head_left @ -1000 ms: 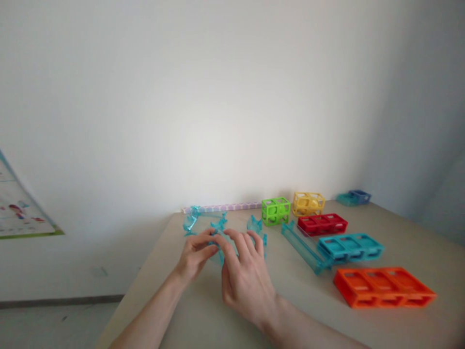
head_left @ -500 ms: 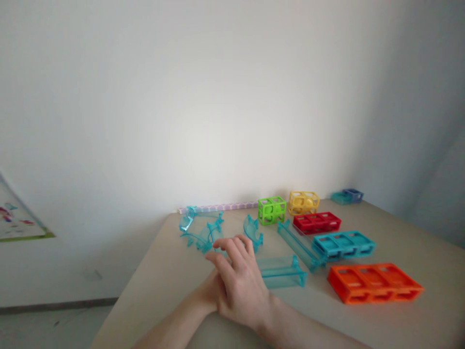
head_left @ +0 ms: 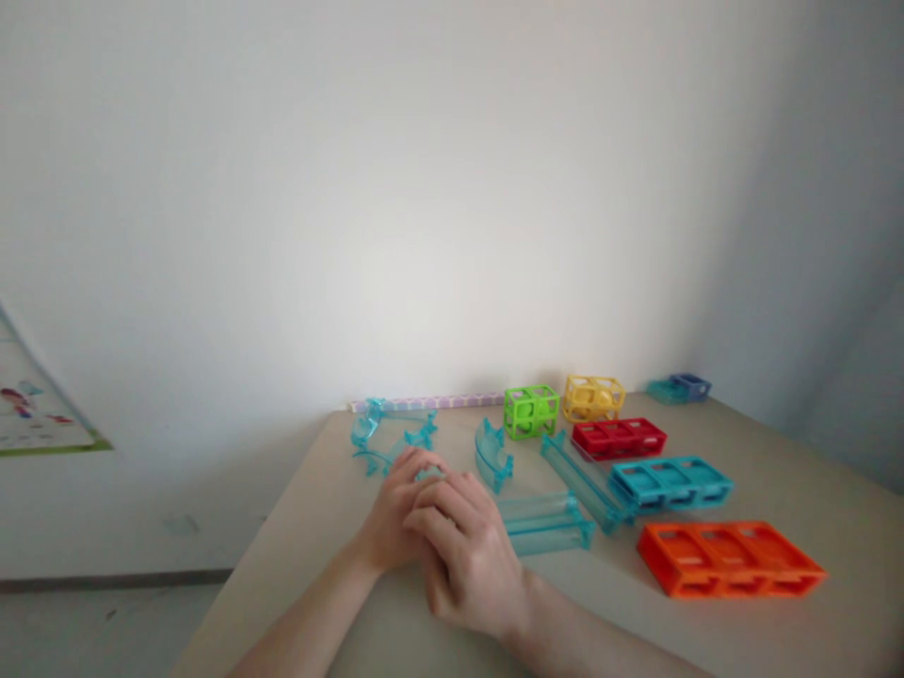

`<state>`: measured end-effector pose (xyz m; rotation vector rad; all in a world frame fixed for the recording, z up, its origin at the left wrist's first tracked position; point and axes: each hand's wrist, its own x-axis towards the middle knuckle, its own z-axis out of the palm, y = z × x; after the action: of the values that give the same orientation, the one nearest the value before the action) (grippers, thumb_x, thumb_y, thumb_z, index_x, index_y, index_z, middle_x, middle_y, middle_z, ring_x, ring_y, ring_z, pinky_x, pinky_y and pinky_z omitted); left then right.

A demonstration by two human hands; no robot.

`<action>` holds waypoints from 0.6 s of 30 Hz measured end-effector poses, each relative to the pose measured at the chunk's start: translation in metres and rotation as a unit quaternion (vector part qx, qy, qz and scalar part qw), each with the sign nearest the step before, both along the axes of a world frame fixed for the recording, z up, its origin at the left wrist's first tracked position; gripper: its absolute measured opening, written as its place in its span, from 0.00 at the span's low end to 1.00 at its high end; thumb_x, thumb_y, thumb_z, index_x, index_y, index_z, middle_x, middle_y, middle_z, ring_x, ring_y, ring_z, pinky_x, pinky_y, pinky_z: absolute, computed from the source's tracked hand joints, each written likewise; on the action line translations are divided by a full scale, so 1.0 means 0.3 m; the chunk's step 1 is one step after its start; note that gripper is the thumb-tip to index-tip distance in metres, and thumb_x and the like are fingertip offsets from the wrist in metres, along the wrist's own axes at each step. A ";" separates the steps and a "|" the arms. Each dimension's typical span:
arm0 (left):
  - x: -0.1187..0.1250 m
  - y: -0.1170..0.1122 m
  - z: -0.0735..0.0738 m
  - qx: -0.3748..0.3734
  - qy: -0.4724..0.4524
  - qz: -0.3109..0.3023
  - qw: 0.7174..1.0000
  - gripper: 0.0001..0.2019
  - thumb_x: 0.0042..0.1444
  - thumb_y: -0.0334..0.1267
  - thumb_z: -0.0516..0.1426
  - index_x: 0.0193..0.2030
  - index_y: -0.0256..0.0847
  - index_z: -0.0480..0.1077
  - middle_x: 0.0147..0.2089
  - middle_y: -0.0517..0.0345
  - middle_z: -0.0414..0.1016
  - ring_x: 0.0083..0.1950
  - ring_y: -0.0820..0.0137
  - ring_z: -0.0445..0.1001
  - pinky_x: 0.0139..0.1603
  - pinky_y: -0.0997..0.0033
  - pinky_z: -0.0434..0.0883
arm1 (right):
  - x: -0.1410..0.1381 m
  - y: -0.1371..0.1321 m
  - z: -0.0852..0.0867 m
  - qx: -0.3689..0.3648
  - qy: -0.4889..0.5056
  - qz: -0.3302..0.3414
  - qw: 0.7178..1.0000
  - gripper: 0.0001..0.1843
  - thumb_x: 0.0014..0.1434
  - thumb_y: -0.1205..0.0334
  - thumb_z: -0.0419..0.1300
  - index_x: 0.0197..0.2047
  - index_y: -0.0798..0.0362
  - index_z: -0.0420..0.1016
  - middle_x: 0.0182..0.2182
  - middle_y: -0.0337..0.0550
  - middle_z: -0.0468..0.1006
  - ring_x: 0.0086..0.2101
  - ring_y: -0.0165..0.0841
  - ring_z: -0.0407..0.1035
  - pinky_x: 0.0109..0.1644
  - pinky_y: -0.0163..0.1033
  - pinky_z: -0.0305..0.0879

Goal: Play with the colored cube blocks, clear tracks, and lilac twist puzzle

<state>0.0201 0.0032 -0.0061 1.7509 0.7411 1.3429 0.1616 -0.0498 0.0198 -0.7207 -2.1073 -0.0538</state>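
My left hand (head_left: 395, 513) and my right hand (head_left: 470, 551) meet above the near part of the table, fingers curled in toward each other. What lies between them, if anything, is hidden. A bit of clear teal plastic shows just over the knuckles; I cannot tell whether it is held or lies behind. Straight clear teal track pieces (head_left: 547, 539) rest right beside my right hand. Just beyond my hands are a curved teal track piece (head_left: 492, 456) and a branching teal piece (head_left: 381, 461).
Block frames stand on the table (head_left: 297, 527): green (head_left: 531, 411), yellow (head_left: 594, 397), red (head_left: 620, 438), teal (head_left: 670, 481) and orange (head_left: 731, 558). Another straight track (head_left: 586, 485) lies among them. A patterned strip (head_left: 452, 402) runs along the wall. Dark blue piece (head_left: 690, 386) at the far corner.
My left hand has come up and forward from beneath my right hand, so more of it shows. The right hand's fingers have curled in closer. The pieces on the table stay put.
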 end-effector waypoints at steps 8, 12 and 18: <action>-0.127 0.131 -0.023 0.041 0.360 0.350 0.864 0.08 0.52 0.39 0.57 0.33 0.41 0.78 0.42 0.47 0.74 0.48 0.56 0.68 0.53 0.53 0.63 | -0.065 0.028 -0.061 -0.137 -0.198 -0.187 0.953 0.33 0.52 0.64 0.57 0.62 0.61 0.61 0.62 0.66 0.57 0.62 0.54 0.49 0.62 0.56 0.47; -0.153 0.151 -0.036 0.029 0.333 0.343 0.878 0.08 0.47 0.30 0.55 0.25 0.41 0.76 0.34 0.52 0.74 0.43 0.60 0.70 0.51 0.60 0.64 | -0.094 0.043 -0.081 -0.178 -0.251 -0.232 0.923 0.32 0.53 0.62 0.58 0.61 0.63 0.64 0.60 0.69 0.61 0.60 0.56 0.55 0.63 0.60 0.44; -0.189 0.165 -0.037 0.010 0.244 0.360 0.900 0.12 0.42 0.26 0.52 0.28 0.40 0.76 0.35 0.54 0.76 0.41 0.64 0.73 0.47 0.66 0.66 | -0.060 0.070 -0.077 -0.186 -0.223 -0.269 0.918 0.22 0.56 0.63 0.57 0.54 0.61 0.70 0.55 0.68 0.67 0.54 0.53 0.64 0.62 0.61 0.44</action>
<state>-0.0367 0.0527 -0.0170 1.9350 1.7964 1.3528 0.1435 -0.0289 -0.0033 -1.6385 -2.3022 -0.1307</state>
